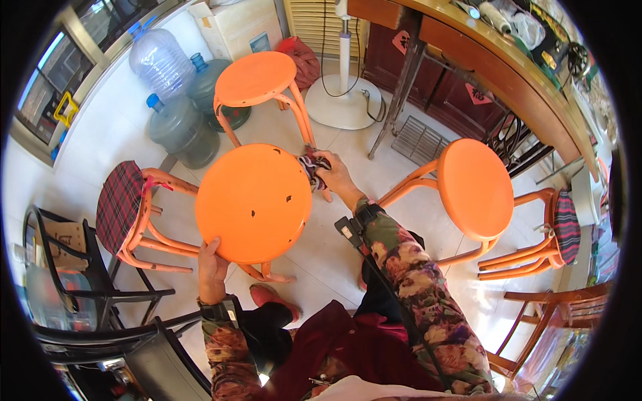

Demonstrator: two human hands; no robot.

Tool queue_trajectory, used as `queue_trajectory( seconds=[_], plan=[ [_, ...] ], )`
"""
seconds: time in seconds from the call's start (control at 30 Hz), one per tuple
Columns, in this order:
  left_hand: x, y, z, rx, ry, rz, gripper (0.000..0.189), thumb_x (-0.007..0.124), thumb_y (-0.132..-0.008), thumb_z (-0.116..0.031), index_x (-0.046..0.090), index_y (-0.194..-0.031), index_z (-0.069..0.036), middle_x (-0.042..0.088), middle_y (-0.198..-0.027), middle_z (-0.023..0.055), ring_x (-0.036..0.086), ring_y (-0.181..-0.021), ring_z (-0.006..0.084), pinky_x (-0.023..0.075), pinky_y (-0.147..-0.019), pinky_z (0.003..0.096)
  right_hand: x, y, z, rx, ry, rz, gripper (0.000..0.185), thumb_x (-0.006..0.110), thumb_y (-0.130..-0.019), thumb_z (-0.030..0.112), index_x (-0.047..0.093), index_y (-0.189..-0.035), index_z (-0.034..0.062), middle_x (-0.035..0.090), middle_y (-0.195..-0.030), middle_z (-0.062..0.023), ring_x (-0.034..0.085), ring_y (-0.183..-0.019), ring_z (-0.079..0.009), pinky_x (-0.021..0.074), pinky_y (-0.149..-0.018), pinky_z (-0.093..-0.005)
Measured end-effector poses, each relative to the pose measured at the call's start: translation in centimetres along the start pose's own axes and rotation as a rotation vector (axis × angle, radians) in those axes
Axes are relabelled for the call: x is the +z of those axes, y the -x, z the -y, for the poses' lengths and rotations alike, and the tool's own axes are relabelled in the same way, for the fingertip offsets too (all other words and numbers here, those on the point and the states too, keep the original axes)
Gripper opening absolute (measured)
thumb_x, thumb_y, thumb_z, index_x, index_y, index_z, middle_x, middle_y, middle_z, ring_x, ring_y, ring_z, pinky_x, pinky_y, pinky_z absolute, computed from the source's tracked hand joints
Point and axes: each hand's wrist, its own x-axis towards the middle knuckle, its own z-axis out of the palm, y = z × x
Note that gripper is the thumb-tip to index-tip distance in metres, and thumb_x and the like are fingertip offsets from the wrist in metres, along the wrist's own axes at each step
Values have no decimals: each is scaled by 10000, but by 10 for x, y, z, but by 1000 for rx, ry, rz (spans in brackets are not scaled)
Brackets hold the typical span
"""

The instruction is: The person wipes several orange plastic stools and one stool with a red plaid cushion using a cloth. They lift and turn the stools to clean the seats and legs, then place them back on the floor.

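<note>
Right before me stands a round orange stool (246, 180), its seat marked by several dark chips. My left hand (212, 268) grips the near left edge of that seat, thumb on top and fingers against the rim. In my right hand (338, 173) is a crumpled dark cloth (314, 166) with pale edging, held at the stool's right rim. Another orange stool (256, 80) stands just beyond. To the right, a third orange stool (476, 188) is tipped, its seat facing me at an angle.
A stool with a plaid cover (120, 208) lies at left; another with a striped cover (566, 225) lies at far right. Large water bottles (183, 130) line the wall. A white round stand base (341, 108) and a sewing table (496, 55) stand ahead. Black chair frames (100, 295) are lower left.
</note>
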Motion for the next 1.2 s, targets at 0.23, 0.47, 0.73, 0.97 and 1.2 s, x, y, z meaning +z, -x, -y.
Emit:
queue_trajectory(
  seconds=[0.23, 0.47, 0.73, 0.97, 1.2],
  plan=[
    [10, -2, 5, 117, 90, -7, 445, 620, -966, -116, 475, -1372, -3, 597, -1316, 114, 601, -1184, 265, 492, -1026, 426, -7, -13, -15, 554, -628, -74, 251, 624, -883, 128, 676, -1116, 53, 685, -919, -119, 659, -707, -186, 543, -628, -294],
    [-7, -10, 13, 171, 57, -101, 473, 672, -905, -70, 512, -1345, -2, 625, -1269, 115, 616, -1154, 270, 507, -1008, 419, -15, -17, 24, 491, -774, 95, 302, 611, -880, 79, 631, -1177, 33, 646, -927, -68, 615, -701, -150, 513, -606, -270],
    [-5, -8, -7, 200, 18, 66, 493, 701, -876, -112, 523, -1308, 48, 650, -1218, 135, 653, -1078, 268, 531, -965, 383, -45, -22, 32, 349, -534, 308, 328, 617, -858, 114, 634, -1174, 26, 659, -965, -82, 657, -822, -163, 533, -718, -276],
    [21, -1, -22, 239, -99, 190, 487, 708, -893, -139, 523, -1293, 66, 651, -1207, 129, 658, -1048, 238, 538, -907, 360, -55, -16, 23, 502, -786, 554, 373, 585, -864, 144, 619, -1205, -1, 673, -992, -86, 656, -836, -171, 564, -744, -296],
    [23, -37, -64, 119, -248, 223, 495, 712, -893, -155, 520, -1301, 50, 652, -1203, 123, 670, -1024, 239, 551, -888, 372, -43, -13, 23, 536, -950, 566, 363, 532, -882, 128, 607, -1200, -30, 679, -995, -123, 677, -812, -206, 603, -645, -388]
  ],
)
